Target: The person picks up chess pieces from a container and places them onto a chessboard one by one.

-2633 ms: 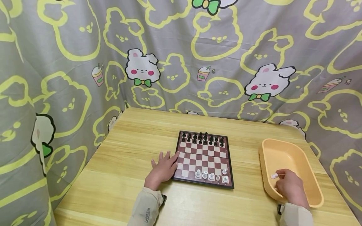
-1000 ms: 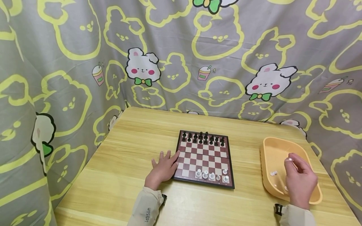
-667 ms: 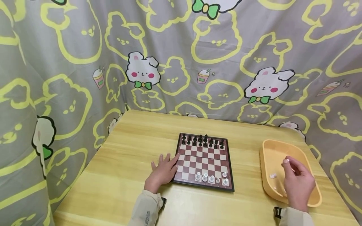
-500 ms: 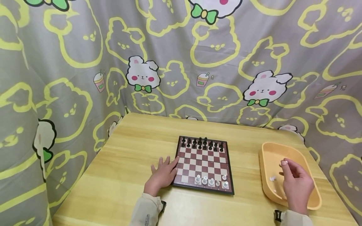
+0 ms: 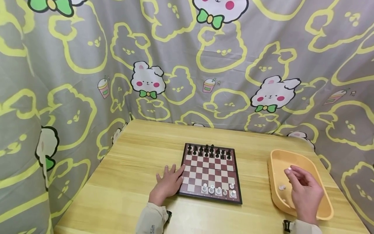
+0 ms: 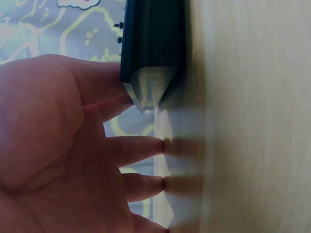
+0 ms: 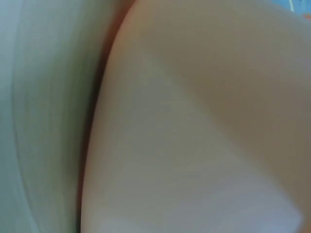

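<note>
Pinching a white piece (image 5: 290,168), the right hand (image 5: 305,192) overhangs the tray (image 5: 287,158); the spread left hand (image 5: 168,184) touches the chessboard (image 5: 209,173).

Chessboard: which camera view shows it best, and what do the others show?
The head view: nearly the whole chessboard shows from above, checked pattern included. The left wrist view has only a dark edge and corner; the right wrist view, none.

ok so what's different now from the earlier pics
The right hand has come up from low in the tray, pinching a small white piece; over the last second it has shifted left, towards the chessboard.

Unchanged: the left hand at the board's left edge, the black pieces and the white pieces on the board.
</note>
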{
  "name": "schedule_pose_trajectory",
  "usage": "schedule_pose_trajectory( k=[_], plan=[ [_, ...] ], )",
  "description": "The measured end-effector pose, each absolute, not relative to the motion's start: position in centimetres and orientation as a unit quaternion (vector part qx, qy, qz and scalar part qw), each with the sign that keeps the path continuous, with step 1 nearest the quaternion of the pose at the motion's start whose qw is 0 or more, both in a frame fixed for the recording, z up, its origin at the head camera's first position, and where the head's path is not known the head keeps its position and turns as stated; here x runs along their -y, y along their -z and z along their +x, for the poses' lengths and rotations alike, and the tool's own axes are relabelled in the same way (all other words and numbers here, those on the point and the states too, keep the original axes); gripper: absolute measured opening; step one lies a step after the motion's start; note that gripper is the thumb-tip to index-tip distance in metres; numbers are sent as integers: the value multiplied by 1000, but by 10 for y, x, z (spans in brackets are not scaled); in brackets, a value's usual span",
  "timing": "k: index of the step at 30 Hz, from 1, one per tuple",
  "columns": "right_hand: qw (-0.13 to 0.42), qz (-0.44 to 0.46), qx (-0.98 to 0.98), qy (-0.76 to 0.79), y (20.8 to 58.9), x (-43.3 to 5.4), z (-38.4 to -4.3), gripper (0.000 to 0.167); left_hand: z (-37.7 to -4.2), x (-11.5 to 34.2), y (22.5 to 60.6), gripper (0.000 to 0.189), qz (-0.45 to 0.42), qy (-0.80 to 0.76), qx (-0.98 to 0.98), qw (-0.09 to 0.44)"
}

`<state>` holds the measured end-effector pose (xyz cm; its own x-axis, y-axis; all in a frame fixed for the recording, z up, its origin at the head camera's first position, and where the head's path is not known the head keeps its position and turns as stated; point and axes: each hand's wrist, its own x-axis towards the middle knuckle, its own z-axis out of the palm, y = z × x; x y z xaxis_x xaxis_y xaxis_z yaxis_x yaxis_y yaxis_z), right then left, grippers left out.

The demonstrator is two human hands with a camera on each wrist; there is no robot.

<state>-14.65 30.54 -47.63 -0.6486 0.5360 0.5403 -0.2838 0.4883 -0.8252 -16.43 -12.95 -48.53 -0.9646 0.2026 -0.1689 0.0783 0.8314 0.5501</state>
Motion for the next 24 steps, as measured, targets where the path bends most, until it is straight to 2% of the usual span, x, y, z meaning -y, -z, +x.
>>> schedule_pose_trajectory(
  k=[5, 10, 24],
  plan=[
    [412, -43, 759, -502, 475, -301, -148, 27, -163, 131, 485, 50, 71, -281, -950, 114],
    [408, -40, 764, -498, 475, -297, -148, 28, -163, 131, 485, 51, 70, -282, -950, 116],
    [477, 8, 690, -545, 471, -284, -152, 18, -167, 130, 484, 51, 73, -280, -950, 119]
  ],
)
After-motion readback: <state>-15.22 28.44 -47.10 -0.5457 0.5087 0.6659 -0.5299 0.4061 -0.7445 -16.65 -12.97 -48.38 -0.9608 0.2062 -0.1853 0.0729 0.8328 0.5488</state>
